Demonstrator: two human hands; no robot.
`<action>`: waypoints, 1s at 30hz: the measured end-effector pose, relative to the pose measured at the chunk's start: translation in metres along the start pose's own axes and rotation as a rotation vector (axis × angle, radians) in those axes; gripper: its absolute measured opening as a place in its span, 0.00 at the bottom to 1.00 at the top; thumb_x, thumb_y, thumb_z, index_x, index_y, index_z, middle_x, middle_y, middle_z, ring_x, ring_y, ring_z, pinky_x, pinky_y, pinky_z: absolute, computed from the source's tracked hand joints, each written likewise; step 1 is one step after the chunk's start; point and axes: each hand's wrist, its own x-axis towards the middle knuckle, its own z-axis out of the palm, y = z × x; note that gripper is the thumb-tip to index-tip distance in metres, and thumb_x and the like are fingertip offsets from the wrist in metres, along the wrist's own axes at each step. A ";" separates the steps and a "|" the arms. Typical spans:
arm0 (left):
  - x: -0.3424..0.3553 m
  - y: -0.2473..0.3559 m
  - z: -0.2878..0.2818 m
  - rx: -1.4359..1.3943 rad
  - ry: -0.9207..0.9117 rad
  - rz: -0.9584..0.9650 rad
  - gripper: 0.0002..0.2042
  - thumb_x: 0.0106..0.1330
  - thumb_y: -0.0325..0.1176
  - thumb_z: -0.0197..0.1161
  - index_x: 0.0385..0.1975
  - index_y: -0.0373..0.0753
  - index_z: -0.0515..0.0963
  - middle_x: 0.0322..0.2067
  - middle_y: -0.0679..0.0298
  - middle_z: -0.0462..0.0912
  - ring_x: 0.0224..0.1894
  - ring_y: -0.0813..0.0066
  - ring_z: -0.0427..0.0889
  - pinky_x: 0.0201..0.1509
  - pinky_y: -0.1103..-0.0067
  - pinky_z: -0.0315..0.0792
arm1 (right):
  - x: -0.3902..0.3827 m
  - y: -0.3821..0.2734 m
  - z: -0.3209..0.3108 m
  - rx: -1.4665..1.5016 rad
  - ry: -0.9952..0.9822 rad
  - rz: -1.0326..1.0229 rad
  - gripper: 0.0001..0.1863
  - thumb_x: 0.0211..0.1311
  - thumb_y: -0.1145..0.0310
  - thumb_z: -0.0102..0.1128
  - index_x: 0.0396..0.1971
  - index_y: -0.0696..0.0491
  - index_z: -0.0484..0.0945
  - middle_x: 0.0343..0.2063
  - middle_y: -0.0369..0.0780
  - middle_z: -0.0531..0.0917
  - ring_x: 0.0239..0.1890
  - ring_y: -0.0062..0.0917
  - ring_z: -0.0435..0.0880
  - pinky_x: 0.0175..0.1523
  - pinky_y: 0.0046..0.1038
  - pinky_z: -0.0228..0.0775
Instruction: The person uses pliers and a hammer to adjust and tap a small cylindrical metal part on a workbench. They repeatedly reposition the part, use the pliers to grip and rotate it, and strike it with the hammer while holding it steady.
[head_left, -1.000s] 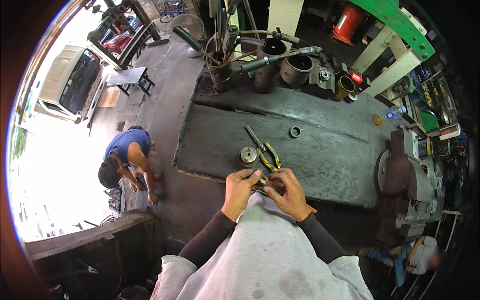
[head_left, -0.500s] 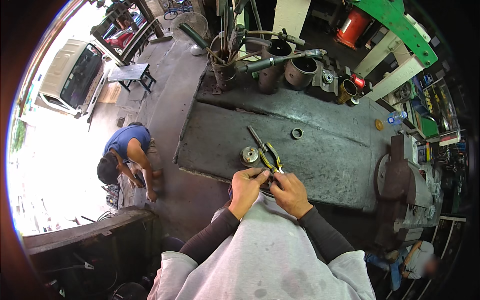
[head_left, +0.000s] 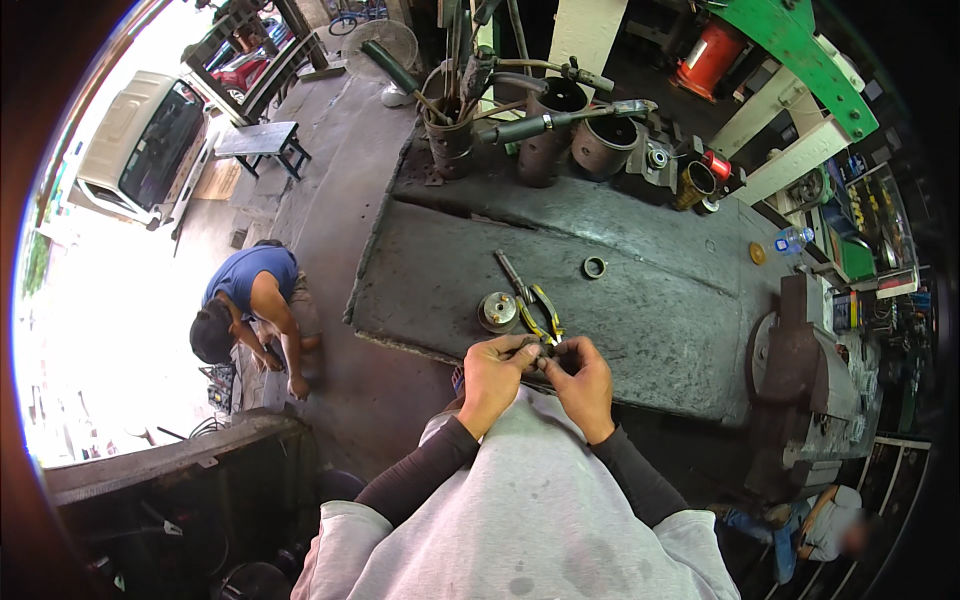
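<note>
Just past the workbench's near edge, my left hand point(head_left: 487, 378) and my right hand point(head_left: 585, 385) meet with fingertips pinched together. Between them is something small and dark, mostly covered by the fingers; its kind cannot be made out. Right beyond the fingertips lie yellow-handled pliers point(head_left: 542, 314), handles spread apart. Left of these rests a round metal part point(head_left: 498, 312) with small holes in its top. A slim metal rod point(head_left: 511, 274) touches or nearly touches the pliers. Farther right, a small metal ring point(head_left: 595, 267) lies by itself on the dark workbench point(head_left: 660, 340).
Metal cans point(head_left: 449, 148) holding tools and a torch point(head_left: 540, 125) line the bench's far side. A bench vise point(head_left: 810, 370) stands at the right. A plastic bottle point(head_left: 793, 239) is at the far right. One person point(head_left: 255, 300) crouches at left; another point(head_left: 820, 525) sits lower right.
My right hand has turned slightly more upright, its fingers shifting on the small dark thing. My left hand stays nearly in place. The items on the bench have not moved.
</note>
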 end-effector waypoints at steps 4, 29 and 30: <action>0.000 -0.004 0.002 0.063 -0.017 0.016 0.11 0.75 0.25 0.70 0.52 0.26 0.88 0.39 0.58 0.93 0.38 0.79 0.89 0.45 0.80 0.85 | 0.002 0.004 0.004 0.228 0.024 0.110 0.17 0.64 0.70 0.81 0.45 0.58 0.80 0.32 0.37 0.88 0.34 0.17 0.85 0.40 0.26 0.78; 0.017 -0.007 0.000 -0.125 -0.007 -0.098 0.11 0.78 0.24 0.66 0.53 0.24 0.85 0.42 0.58 0.91 0.40 0.75 0.89 0.48 0.77 0.87 | 0.006 0.012 -0.005 -0.370 0.109 -0.595 0.19 0.59 0.79 0.71 0.50 0.55 0.79 0.43 0.46 0.85 0.43 0.44 0.85 0.47 0.41 0.78; 0.018 -0.008 0.000 -0.132 -0.013 -0.090 0.10 0.78 0.23 0.66 0.53 0.24 0.85 0.42 0.58 0.91 0.40 0.75 0.89 0.48 0.77 0.87 | 0.005 0.012 -0.003 -0.379 0.126 -0.565 0.18 0.60 0.77 0.72 0.49 0.55 0.80 0.42 0.45 0.86 0.42 0.43 0.85 0.46 0.41 0.78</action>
